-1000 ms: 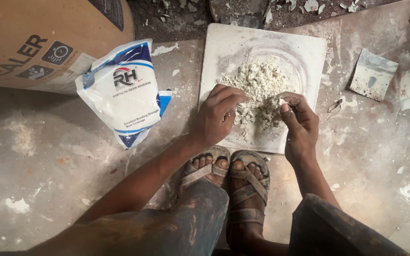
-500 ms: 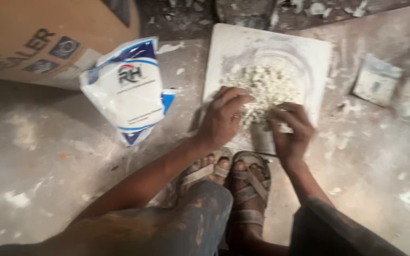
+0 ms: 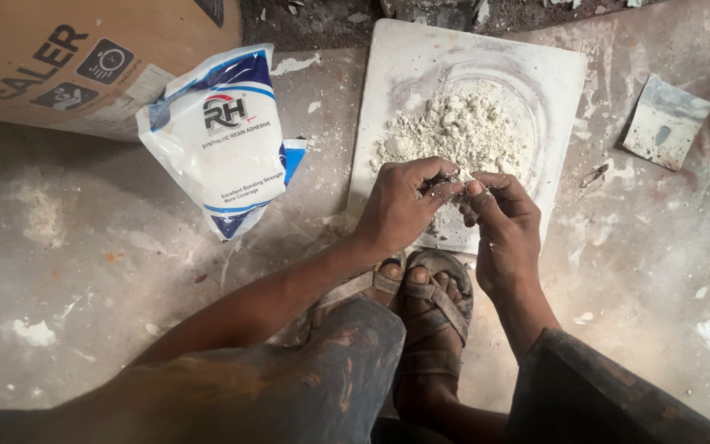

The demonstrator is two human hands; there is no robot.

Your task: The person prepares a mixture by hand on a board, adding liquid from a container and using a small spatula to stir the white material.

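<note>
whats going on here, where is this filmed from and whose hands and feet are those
There is no machine here. The view comes from a camera worn on a person's head, looking straight down, so the arms, knees and sandalled feet are that person's own as they squat on a stained, paint-splashed floor.

In front of the feet lies a white square board with a heap of crumbly white powder on it. The left hand and right hand meet above the near edge of the heap, fingertips pinched together on a small bit of the powder.

Left of the board lies a white and blue plastic pouch, partly against a brown cardboard box. To the right lies a small flat metal scraper blade.
</note>
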